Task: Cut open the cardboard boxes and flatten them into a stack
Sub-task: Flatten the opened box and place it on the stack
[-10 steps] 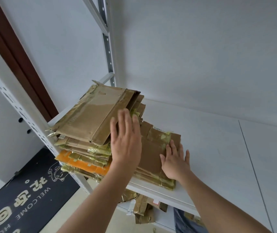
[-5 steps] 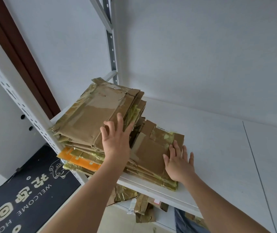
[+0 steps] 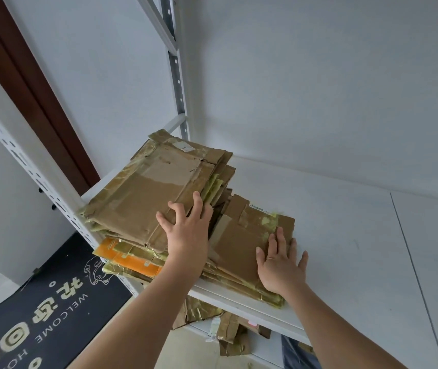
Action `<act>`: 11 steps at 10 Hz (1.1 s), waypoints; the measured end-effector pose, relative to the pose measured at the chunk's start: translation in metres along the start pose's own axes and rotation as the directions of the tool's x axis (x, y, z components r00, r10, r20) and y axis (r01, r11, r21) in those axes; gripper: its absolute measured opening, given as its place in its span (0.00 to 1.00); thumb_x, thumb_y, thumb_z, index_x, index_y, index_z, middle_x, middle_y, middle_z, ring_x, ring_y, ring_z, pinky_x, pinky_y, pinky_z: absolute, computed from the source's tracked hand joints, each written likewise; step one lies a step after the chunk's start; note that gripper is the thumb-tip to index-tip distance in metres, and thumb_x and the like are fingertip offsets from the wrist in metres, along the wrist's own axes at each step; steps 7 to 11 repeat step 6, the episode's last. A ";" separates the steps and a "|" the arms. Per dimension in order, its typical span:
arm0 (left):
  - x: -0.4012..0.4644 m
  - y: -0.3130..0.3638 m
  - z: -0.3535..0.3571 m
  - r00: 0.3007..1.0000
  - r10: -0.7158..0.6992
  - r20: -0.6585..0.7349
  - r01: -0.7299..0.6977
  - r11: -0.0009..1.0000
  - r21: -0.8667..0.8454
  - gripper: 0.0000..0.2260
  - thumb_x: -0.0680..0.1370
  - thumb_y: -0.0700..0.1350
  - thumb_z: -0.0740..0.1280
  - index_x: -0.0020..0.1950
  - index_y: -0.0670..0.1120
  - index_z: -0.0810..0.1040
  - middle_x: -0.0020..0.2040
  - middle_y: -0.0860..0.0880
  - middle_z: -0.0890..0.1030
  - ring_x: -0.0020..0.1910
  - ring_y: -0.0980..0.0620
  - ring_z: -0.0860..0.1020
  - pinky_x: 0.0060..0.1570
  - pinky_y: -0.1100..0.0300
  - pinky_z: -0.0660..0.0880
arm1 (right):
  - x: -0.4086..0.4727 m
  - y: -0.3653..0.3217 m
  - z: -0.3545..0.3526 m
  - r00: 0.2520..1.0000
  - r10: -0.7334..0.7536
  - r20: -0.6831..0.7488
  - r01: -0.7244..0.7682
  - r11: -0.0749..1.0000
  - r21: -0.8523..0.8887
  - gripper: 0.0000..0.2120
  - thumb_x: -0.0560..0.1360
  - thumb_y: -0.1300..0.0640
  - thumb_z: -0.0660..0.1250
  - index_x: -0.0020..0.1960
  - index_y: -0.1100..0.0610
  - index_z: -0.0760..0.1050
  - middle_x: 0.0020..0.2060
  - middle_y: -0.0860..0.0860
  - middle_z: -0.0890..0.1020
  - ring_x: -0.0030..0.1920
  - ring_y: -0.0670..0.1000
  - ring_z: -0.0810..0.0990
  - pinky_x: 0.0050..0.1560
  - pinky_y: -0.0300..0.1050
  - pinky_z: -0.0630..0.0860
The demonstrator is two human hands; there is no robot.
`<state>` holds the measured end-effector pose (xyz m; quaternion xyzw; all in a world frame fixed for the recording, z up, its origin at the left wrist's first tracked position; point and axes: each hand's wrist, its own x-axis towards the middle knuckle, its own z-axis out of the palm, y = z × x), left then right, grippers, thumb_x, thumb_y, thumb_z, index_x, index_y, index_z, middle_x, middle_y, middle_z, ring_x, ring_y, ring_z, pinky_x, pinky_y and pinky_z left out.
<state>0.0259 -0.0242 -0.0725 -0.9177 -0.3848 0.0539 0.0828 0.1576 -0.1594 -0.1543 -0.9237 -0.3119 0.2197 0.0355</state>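
Observation:
A stack of flattened brown cardboard boxes (image 3: 148,198) with yellowish tape lies on the left end of a white shelf (image 3: 345,235). An orange flattened box (image 3: 130,258) sticks out low in the stack. My left hand (image 3: 186,233) presses on the top sheet's near right corner, fingers spread and slightly bent. A lower, smaller flattened box (image 3: 242,235) juts out to the right. On it rests my right hand (image 3: 279,265), flat with straight fingers.
White metal shelf posts (image 3: 178,83) rise behind and to the left of the stack. More taped cardboard scraps (image 3: 228,334) lie on the shelf below. A black welcome mat (image 3: 39,315) covers the floor at lower left. A white wall stands behind.
My left hand came down from hovering above the stack onto the top sheet, and that sheet now lies flatter. My right hand stayed flat on the lower box.

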 end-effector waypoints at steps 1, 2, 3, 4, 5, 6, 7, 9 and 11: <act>-0.005 0.001 0.008 0.999 0.015 0.043 -0.017 1.000 0.025 0.40 0.77 0.40 0.68 0.80 0.51 0.46 0.79 0.45 0.37 0.75 0.31 0.49 0.69 0.27 0.57 | -0.001 -0.003 0.000 1.000 0.003 -0.002 -0.003 0.999 -0.051 0.30 0.82 0.42 0.35 0.80 0.54 0.37 0.78 0.49 0.32 0.78 0.59 0.35 0.76 0.64 0.37; -0.006 0.002 0.001 0.999 0.013 0.051 -0.014 1.000 0.019 0.37 0.77 0.38 0.66 0.79 0.51 0.49 0.79 0.45 0.38 0.75 0.30 0.47 0.69 0.26 0.54 | -0.003 -0.005 -0.010 0.999 0.012 0.040 -0.010 0.998 -0.055 0.30 0.82 0.41 0.35 0.80 0.54 0.37 0.78 0.49 0.31 0.78 0.61 0.35 0.76 0.65 0.36; -0.005 -0.002 -0.015 0.998 0.011 0.058 -0.009 0.999 -0.039 0.32 0.77 0.36 0.64 0.77 0.53 0.55 0.78 0.45 0.39 0.75 0.28 0.42 0.69 0.24 0.47 | -0.003 -0.003 -0.026 0.999 -0.004 0.041 0.005 0.999 -0.047 0.31 0.83 0.40 0.40 0.81 0.54 0.41 0.79 0.50 0.36 0.78 0.62 0.36 0.75 0.66 0.36; -0.009 -0.009 -0.031 1.000 0.022 -0.002 -0.022 0.999 -0.050 0.28 0.80 0.42 0.63 0.77 0.55 0.55 0.78 0.44 0.40 0.75 0.27 0.41 0.69 0.24 0.44 | -0.010 0.000 -0.046 0.998 -0.047 -0.047 0.045 0.999 -0.025 0.31 0.82 0.39 0.49 0.80 0.54 0.49 0.80 0.52 0.44 0.79 0.62 0.39 0.75 0.66 0.37; -0.017 -0.015 -0.045 0.999 0.044 -0.030 -0.045 0.998 -0.051 0.28 0.82 0.48 0.61 0.79 0.55 0.52 0.79 0.44 0.40 0.76 0.29 0.41 0.70 0.26 0.43 | -0.017 0.000 -0.067 0.991 -0.066 -0.118 0.067 0.998 0.004 0.30 0.82 0.40 0.51 0.79 0.54 0.52 0.80 0.52 0.47 0.79 0.61 0.41 0.75 0.66 0.38; -0.026 -0.017 -0.054 0.996 0.062 -0.064 -0.066 0.996 -0.066 0.31 0.82 0.51 0.62 0.80 0.56 0.48 0.79 0.45 0.41 0.77 0.33 0.43 0.70 0.28 0.43 | -0.024 0.000 -0.084 0.979 -0.087 -0.187 0.096 0.995 0.041 0.29 0.83 0.42 0.52 0.79 0.54 0.53 0.80 0.52 0.47 0.79 0.60 0.43 0.75 0.66 0.39; -0.026 -0.017 -0.054 0.996 0.062 -0.064 -0.066 0.996 -0.066 0.31 0.82 0.51 0.62 0.80 0.56 0.48 0.79 0.45 0.41 0.77 0.33 0.43 0.70 0.28 0.43 | -0.024 0.000 -0.084 0.979 -0.087 -0.187 0.096 0.995 0.041 0.29 0.83 0.42 0.52 0.79 0.54 0.53 0.80 0.52 0.47 0.79 0.60 0.43 0.75 0.66 0.39; -0.026 -0.017 -0.054 0.996 0.062 -0.064 -0.066 0.996 -0.066 0.31 0.82 0.51 0.62 0.80 0.56 0.48 0.79 0.45 0.41 0.77 0.33 0.43 0.70 0.28 0.43 | -0.024 0.000 -0.084 0.979 -0.087 -0.187 0.096 0.995 0.041 0.29 0.83 0.42 0.52 0.79 0.54 0.53 0.80 0.52 0.47 0.79 0.60 0.43 0.75 0.66 0.39; -0.026 -0.017 -0.054 0.996 0.062 -0.064 -0.066 0.996 -0.066 0.31 0.82 0.51 0.62 0.80 0.56 0.48 0.79 0.45 0.41 0.77 0.33 0.43 0.70 0.28 0.43 | -0.024 0.000 -0.084 0.979 -0.087 -0.187 0.096 0.995 0.041 0.29 0.83 0.42 0.52 0.79 0.54 0.53 0.80 0.52 0.47 0.79 0.60 0.43 0.75 0.66 0.39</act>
